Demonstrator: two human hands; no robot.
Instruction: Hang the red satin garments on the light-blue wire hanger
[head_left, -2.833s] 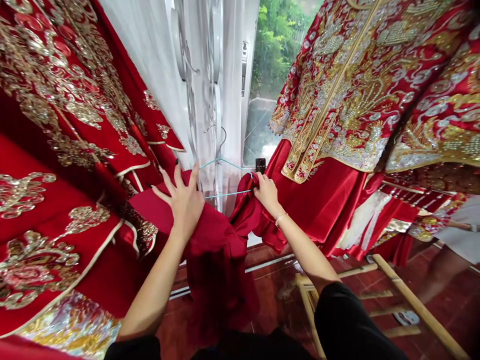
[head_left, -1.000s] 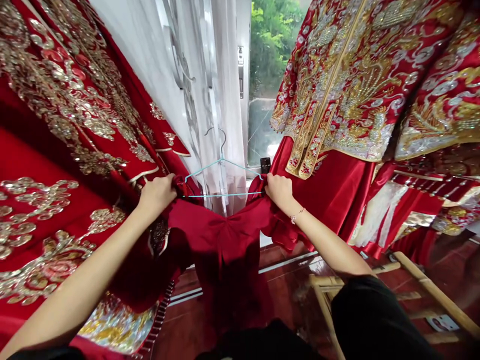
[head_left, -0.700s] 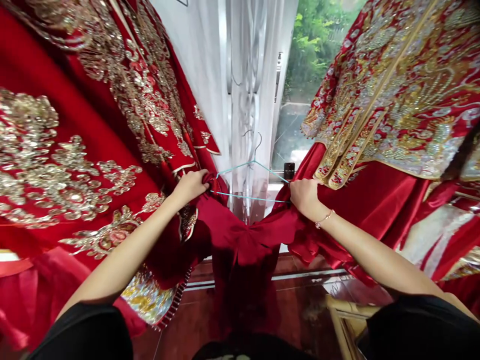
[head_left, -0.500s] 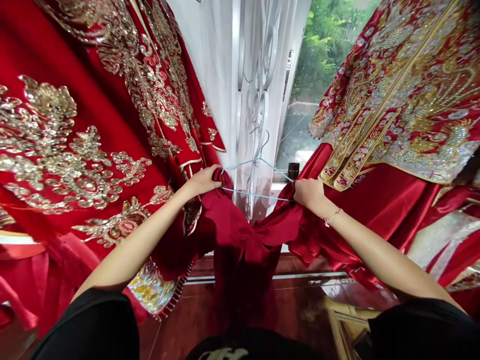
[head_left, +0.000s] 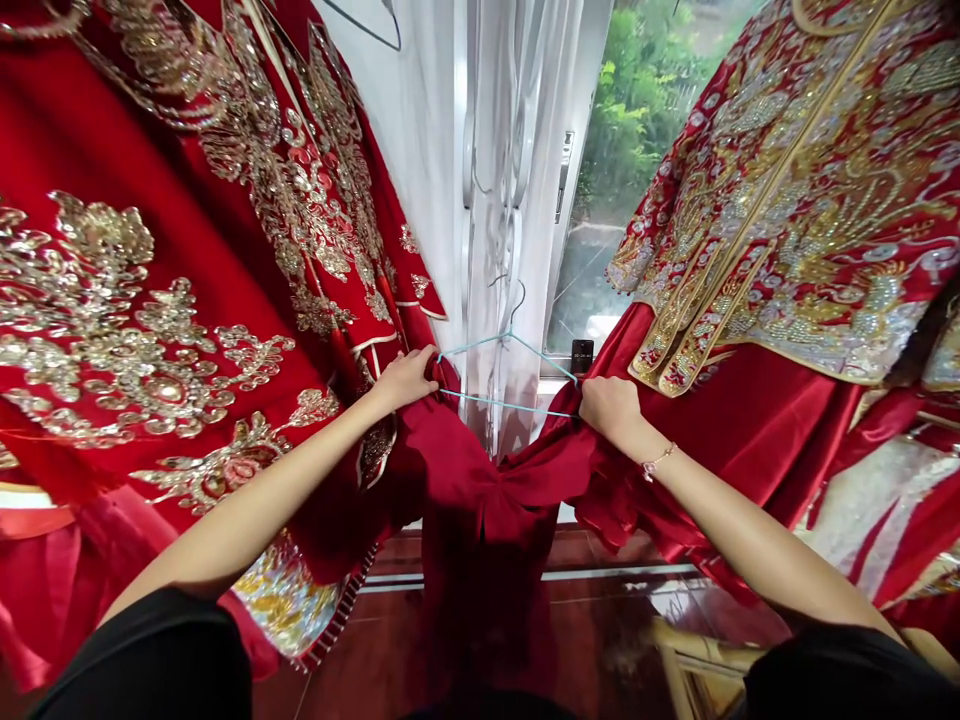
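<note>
Dress (head_left: 495, 488), dark red, is spread across a thin blue hanger (head_left: 510, 336), front and centre; its neckline dips below the lower wire, with gathered folds at mid-bodice. Skirt part drops toward the floor (head_left: 352, 650), in deep shadow; whether the hem touches the floor cannot be told. Left hand (head_left: 407, 380): fingers bent and closed on the shoulder cloth at the hanger's left end. Right hand (head_left: 611, 408): curled into a near fist on the shoulder cloth at the right end; a bracelet (head_left: 658, 462) circles that wrist. Hanger hook points up before a white curtain (head_left: 491, 230); cannot tell if it bears on anything. Phone (head_left: 583, 357) stands upright near the right hand, beyond it, by the lower edge of the window (head_left: 637, 150); its digits are too small to read. To the left hangs a sequinned red gown (head_left: 165, 330), near the left hand; to the right, a gold-embroidered jacket (head_left: 780, 210) above a red satin skirt (head_left: 750, 440). Wooden frame (head_left: 686, 660) is partly visible on the floor, lower right.
</note>
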